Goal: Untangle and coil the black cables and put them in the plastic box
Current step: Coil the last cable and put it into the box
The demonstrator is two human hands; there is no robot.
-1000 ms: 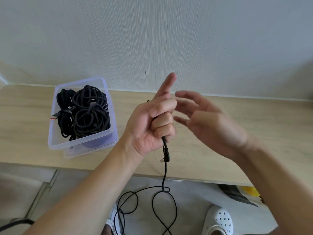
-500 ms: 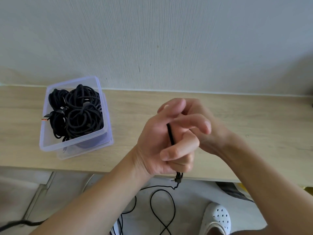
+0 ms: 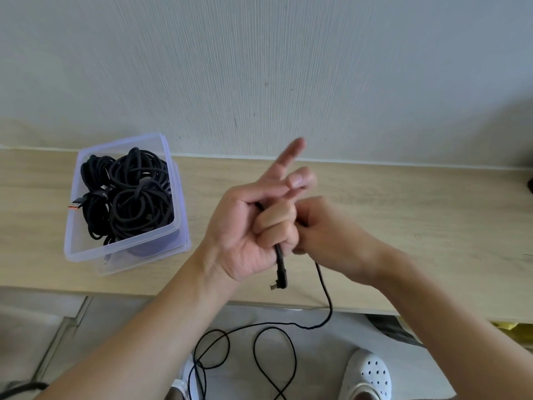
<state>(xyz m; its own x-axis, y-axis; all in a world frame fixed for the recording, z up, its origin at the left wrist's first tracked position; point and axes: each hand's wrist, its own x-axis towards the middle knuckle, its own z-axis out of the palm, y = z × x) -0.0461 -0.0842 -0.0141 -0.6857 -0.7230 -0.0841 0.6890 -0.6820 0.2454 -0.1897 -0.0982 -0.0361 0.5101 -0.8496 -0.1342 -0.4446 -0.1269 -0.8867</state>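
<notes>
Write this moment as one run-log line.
left hand grips cable near plug; right hand holds trailing length; plastic box holds coiled cables

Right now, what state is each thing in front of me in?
left hand, grips the cable, forefinger straight
right hand, curled round the cable
cable, uncoiled, loose loops hanging down
plug, dangling below the left hand
box, lidless, partly full
bundles, coiled, inside the box

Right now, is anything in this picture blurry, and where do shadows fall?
Head view: the right hand and the raised fingertip of the left hand are smeared by motion; the black cable and plastic box look crisp; light is soft, no glare, only a faint shadow beside the box.
</notes>
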